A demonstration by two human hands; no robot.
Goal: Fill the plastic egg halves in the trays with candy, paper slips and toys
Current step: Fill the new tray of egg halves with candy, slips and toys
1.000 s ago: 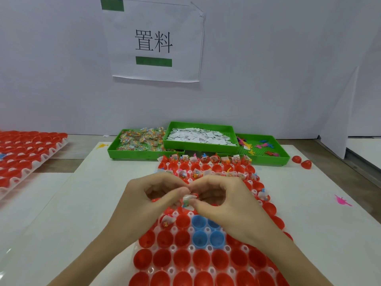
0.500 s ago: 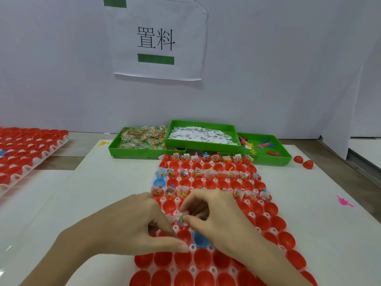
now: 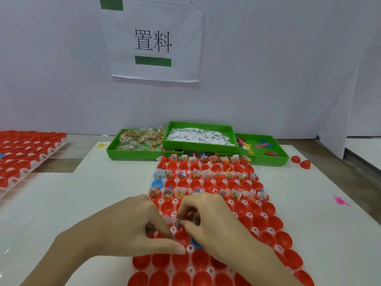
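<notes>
I see L hand (image 3: pixel 132 228) and R hand (image 3: pixel 208 219) both pinching one small candy packet (image 3: pixel 175 220) between fingertips, low over the egg tray (image 3: pixel 243 202) mid-section. Far rows hold filled halves; near red halves bare. Candy bin (image 3: pixel 132 154) behind tray.

White table (image 3: pixel 309 223) bears egg tray (image 3: pixel 243 203), green bins (image 3: pixel 144 154).

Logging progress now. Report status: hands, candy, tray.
Left hand and right hand both pinching one candy packet over the egg tray. Far rows filled, near rows empty. Nothing in the way.
</notes>
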